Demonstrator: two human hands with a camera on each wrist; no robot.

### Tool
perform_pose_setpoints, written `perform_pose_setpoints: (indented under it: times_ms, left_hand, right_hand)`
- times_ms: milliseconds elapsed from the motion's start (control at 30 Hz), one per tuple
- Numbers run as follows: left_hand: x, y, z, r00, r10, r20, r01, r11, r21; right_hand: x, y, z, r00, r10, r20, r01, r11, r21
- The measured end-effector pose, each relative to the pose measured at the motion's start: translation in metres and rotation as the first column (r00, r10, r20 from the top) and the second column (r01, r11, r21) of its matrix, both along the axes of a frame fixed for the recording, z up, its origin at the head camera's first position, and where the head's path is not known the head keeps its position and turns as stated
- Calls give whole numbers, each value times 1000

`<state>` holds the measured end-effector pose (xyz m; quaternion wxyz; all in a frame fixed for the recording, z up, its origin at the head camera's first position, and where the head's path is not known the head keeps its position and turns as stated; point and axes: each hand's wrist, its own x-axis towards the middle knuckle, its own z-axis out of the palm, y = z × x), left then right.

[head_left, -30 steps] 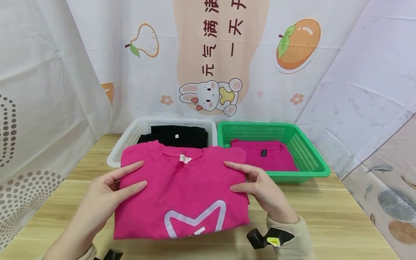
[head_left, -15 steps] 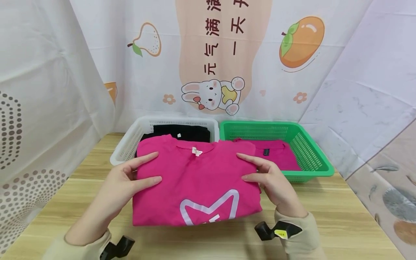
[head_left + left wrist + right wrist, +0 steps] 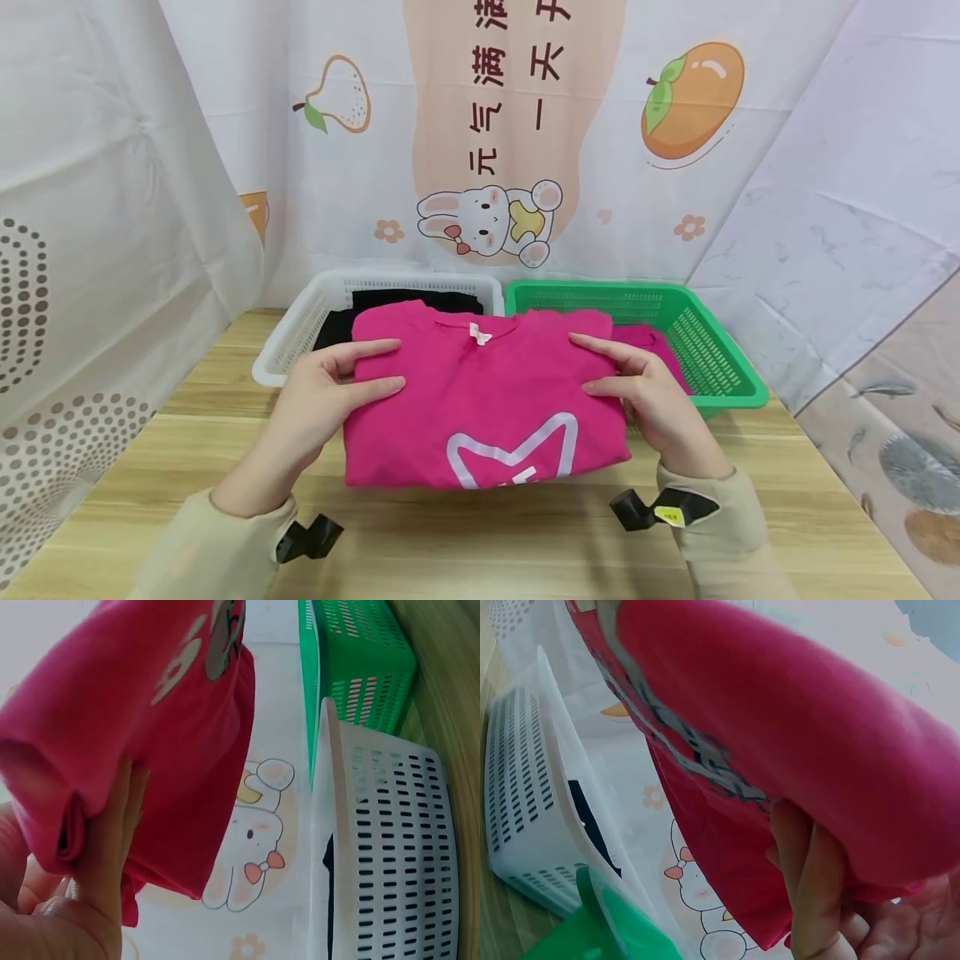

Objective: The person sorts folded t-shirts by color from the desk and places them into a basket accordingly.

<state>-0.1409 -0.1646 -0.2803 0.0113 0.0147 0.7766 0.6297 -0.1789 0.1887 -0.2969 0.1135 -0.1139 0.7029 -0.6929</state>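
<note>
A folded pink T-shirt (image 3: 480, 383) with a white star outline and a neck label is held up above the table in the head view. My left hand (image 3: 322, 392) grips its left side, thumb and forefinger on the front. On the opposite side my right hand (image 3: 645, 392) pinches the shirt in the same way. Fingers (image 3: 109, 847) of the left hand press behind the cloth in the left wrist view. The right wrist view shows fingers (image 3: 817, 885) of the right hand under the shirt's fold.
Behind the shirt stand a white basket (image 3: 300, 325) with black folded clothes (image 3: 412, 300) and a green basket (image 3: 720, 350) with another pink garment (image 3: 645, 337). Both rest on a wooden table (image 3: 480, 550). A printed curtain (image 3: 337, 192) hangs at the back.
Both hands have carried the pink T-shirt rightward and up in the head view, farther from the body. It now covers more of the green basket's pink garment.
</note>
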Motion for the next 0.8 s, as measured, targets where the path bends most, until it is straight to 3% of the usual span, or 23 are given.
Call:
perform_pose_setpoints:
  times_ms: [167,300,467,633,800]
  left_hand:
    - [-6,9,-2,998,42,-50,-42,999,6]
    - [-12,16,-5,997,51,-52,-50,998,24]
    - [-23,27,-6,1000,-29,-12,30,999,42]
    - [-33,37,-8,989,-137,48,134,989,70]
    - [-42,45,-11,985,-167,37,164,984,65]
  right_hand:
    - [-5,6,2,999,-41,13,40,998,39]
    - [-9,11,5,996,-82,31,80,994,72]
    - [-13,21,9,993,-115,40,112,991,68]
    - [-18,35,13,992,-116,54,114,993,30]
    - [-23,50,17,991,-117,58,115,993,39]
